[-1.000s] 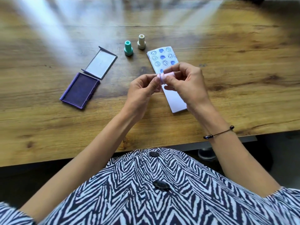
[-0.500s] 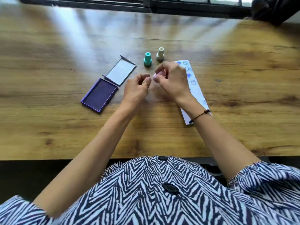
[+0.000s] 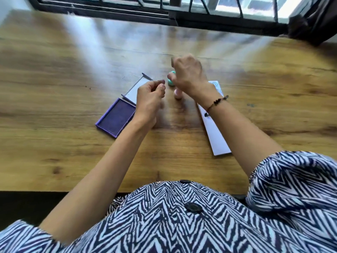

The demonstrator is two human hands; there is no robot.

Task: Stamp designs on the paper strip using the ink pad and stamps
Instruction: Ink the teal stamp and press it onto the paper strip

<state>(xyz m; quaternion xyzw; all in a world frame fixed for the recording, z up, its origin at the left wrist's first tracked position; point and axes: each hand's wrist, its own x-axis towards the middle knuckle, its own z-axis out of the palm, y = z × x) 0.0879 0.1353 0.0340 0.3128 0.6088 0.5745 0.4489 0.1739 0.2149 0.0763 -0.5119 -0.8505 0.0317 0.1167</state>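
Observation:
The white paper strip [image 3: 216, 132] lies at the right, with blue stamped designs at its far end, and my right forearm crosses it. A purple ink pad [image 3: 116, 119] lies open at the left with its lid [image 3: 134, 89] folded back. A pink stamp [image 3: 177, 94] stands on the table between my hands, with no hand on it. My right hand [image 3: 188, 75] hovers blurred over a teal stamp [image 3: 171, 82], thumb and forefinger apart. My left hand [image 3: 150, 100] is loosely curled above the ink pad's lid and holds nothing. The cream stamp is hidden behind my right hand.
The wooden table [image 3: 73, 84] reaches back to a dark window frame [image 3: 182, 17]. A dark object [image 3: 310, 24] sits at the far right corner. My striped shirt fills the bottom of the view.
The pink stamp, held in both hands a second ago, now stands on the table. My right hand has moved further back, over the teal stamp. The view has tilted up toward the window.

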